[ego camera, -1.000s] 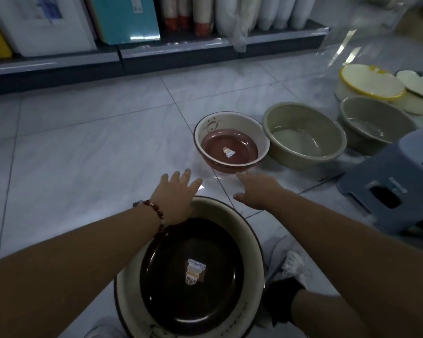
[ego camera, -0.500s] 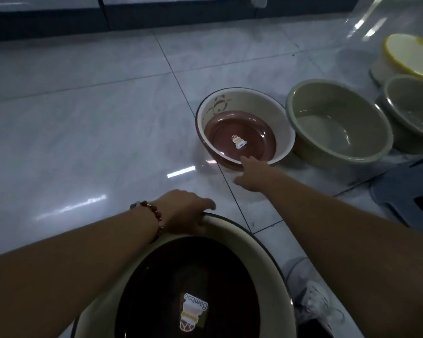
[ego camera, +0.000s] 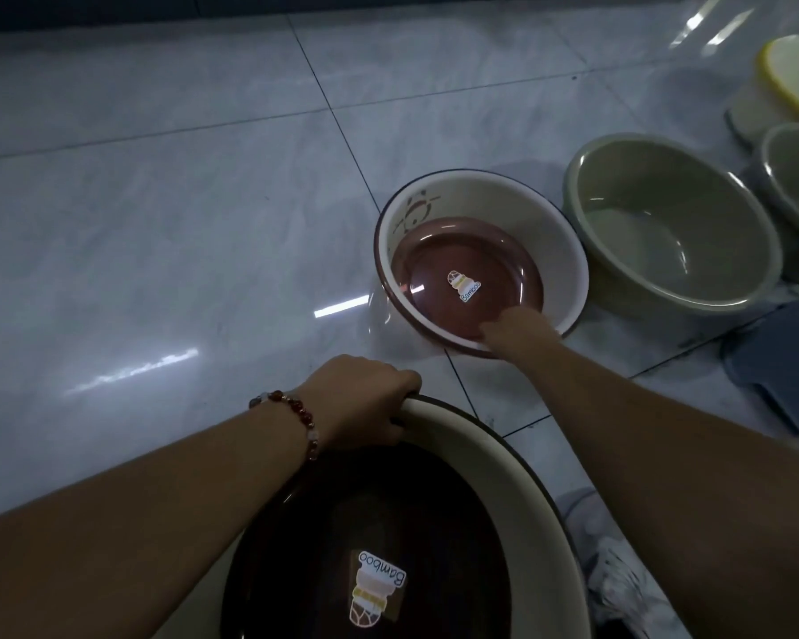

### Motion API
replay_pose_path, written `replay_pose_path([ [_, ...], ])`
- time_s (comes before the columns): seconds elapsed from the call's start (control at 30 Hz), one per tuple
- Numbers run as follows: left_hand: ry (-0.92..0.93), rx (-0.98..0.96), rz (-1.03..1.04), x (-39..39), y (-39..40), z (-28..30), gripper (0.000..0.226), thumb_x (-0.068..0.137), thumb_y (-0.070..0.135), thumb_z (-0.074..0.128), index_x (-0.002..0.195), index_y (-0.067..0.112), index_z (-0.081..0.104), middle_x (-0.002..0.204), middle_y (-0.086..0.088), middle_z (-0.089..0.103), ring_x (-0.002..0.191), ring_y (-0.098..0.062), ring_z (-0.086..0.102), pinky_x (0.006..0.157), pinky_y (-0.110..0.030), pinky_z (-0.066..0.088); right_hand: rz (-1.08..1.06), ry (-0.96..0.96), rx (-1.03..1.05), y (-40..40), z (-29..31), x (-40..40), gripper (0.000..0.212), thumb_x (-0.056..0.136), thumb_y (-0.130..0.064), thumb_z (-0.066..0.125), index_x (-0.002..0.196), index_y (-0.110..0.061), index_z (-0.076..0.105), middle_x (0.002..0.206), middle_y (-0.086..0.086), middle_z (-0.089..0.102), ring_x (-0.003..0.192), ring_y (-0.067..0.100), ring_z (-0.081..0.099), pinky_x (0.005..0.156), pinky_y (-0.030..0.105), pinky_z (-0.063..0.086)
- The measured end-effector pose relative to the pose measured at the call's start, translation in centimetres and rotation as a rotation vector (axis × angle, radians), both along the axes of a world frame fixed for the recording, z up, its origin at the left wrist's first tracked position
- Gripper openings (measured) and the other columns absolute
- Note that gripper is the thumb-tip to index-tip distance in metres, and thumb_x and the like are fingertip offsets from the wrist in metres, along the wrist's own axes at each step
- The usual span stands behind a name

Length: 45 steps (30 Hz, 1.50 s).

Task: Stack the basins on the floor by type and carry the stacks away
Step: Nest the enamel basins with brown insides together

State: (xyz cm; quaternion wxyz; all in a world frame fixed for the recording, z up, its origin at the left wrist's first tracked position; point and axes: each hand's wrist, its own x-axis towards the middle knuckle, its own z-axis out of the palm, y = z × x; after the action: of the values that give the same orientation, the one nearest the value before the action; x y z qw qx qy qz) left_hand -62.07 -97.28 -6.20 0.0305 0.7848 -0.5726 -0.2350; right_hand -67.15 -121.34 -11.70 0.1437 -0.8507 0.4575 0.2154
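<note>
Two hands grip rims — left hand [ego camera: 360, 398] near basin [ego camera: 490, 435], right hand [ego camera: 520, 327] far basin [ego camera: 563, 251].

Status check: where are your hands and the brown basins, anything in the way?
Left hand grips near basin rim. Right hand on far brown basin rim, grip unclear. Green basin touching it on the right; stool beside arm.
</note>
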Motion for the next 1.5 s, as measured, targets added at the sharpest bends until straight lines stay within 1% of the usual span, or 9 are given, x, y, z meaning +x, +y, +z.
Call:
replay_pose_path([
  [0.13,-0.016,-0.019,0.001,-0.2,0.1,-0.1,0.034,0.092,0.043,0.061,0.120,0.025,0.054,0.113,0.002,0.064,0.097,-0.015,0.059,0.076,-0.023,0.041,-0.229,-0.061,-0.162,-1.6,-3.0,-2.4,0.093,0.065,-0.049,0.067,0.147,-0.031,0.026,0.149,0.011,0.032,0.126,0.039,0.036,0.089,0.054,0.040],
  [0.23,-0.012,-0.011,0.011,-0.2,0.0,-0.2,0.034,0.092,0.043,0.062,0.121,0.026,0.054,0.113,0.003,0.063,0.097,-0.014,0.059,0.076,-0.023,0.038,-0.562,-0.280,0.172,-1.8,-3.8,-3.5,0.109,0.066,-0.048,0.081,0.151,-0.019,0.020,0.155,0.016,0.022,0.133,0.043,0.034,0.101,0.060,0.041],
  [0.37,-0.026,-0.005,0.015,-0.3,0.0,-0.4,0.035,0.091,0.043,0.063,0.120,0.026,0.053,0.111,0.003,0.063,0.093,-0.014,0.058,0.075,-0.023,0.040,-1.138,-0.593,0.740,-0.2,-1.6,-3.3,0.015,0.089,-0.010,0.068,0.096,-0.002,0.057,0.098,0.013,0.055,0.082,0.028,0.059,0.073,0.037,0.060],
  [0.47,-0.043,0.015,0.011,-0.4,0.1,-0.3,0.037,0.091,0.043,0.063,0.122,0.026,0.053,0.112,0.002,0.063,0.095,-0.015,0.059,0.075,-0.023,0.040,-1.213,-0.570,0.877,0.4,-1.5,-2.4,0.008,0.091,-0.005,0.065,0.089,0.000,0.059,0.094,0.014,0.059,0.061,0.025,0.062,0.040,0.024,0.053],
  [0.57,-0.046,0.057,0.008,-0.4,0.1,-0.2,0.037,0.092,0.043,0.062,0.122,0.025,0.052,0.115,0.001,0.062,0.098,-0.017,0.059,0.075,-0.024,0.039,-1.271,-0.566,0.891,0.5,0.0,-2.0,0.008,0.091,-0.006,0.062,0.085,-0.002,0.058,0.084,0.011,0.060,0.056,0.016,0.055,0.030,0.016,0.041],
  [0.97,0.102,0.323,0.352,1.4,4.3,6.9,0.068,0.091,0.071,0.043,0.143,0.027,0.045,0.145,-0.001,0.051,0.129,-0.021,0.049,0.107,-0.035,0.038,-1.120,-0.590,0.855,1.1,12.1,-6.4,0.014,0.087,-0.007,0.064,0.076,-0.004,0.056,0.076,0.011,0.060,0.049,0.012,0.051,0.030,0.013,0.036],
  [1.13,0.139,0.177,0.570,1.7,9.3,12.7,0.071,0.092,0.072,0.036,0.138,0.021,0.052,0.145,-0.005,0.051,0.128,-0.023,0.049,0.107,-0.037,0.037,-0.930,-0.579,0.788,1.9,19.6,-11.5,0.018,0.091,-0.009,0.060,0.074,-0.007,0.052,0.055,0.013,0.062,0.021,0.010,0.040,0.027,0.011,0.031],
  [1.37,0.624,-0.129,0.956,-4.4,13.4,19.4,0.066,0.092,0.068,0.043,0.137,0.020,0.047,0.126,-0.010,0.059,0.106,-0.028,0.062,0.091,-0.042,0.054,-0.729,-0.570,0.659,6.3,28.6,-19.3,0.014,0.081,-0.001,0.067,0.075,-0.006,0.055,0.061,0.009,0.064,0.039,0.014,0.062,0.033,0.014,0.036],
  [1.5,0.851,-0.296,1.091,-8.0,15.7,21.7,0.052,0.094,0.060,0.052,0.112,0.012,0.063,0.100,-0.012,0.068,0.089,-0.029,0.067,0.082,-0.043,0.057,-0.635,-0.535,0.686,9.4,31.7,-22.9,0.015,0.081,-0.001,0.066,0.076,-0.009,0.055,0.056,0.004,0.058,0.045,0.012,0.061,0.041,0.015,0.038],
])
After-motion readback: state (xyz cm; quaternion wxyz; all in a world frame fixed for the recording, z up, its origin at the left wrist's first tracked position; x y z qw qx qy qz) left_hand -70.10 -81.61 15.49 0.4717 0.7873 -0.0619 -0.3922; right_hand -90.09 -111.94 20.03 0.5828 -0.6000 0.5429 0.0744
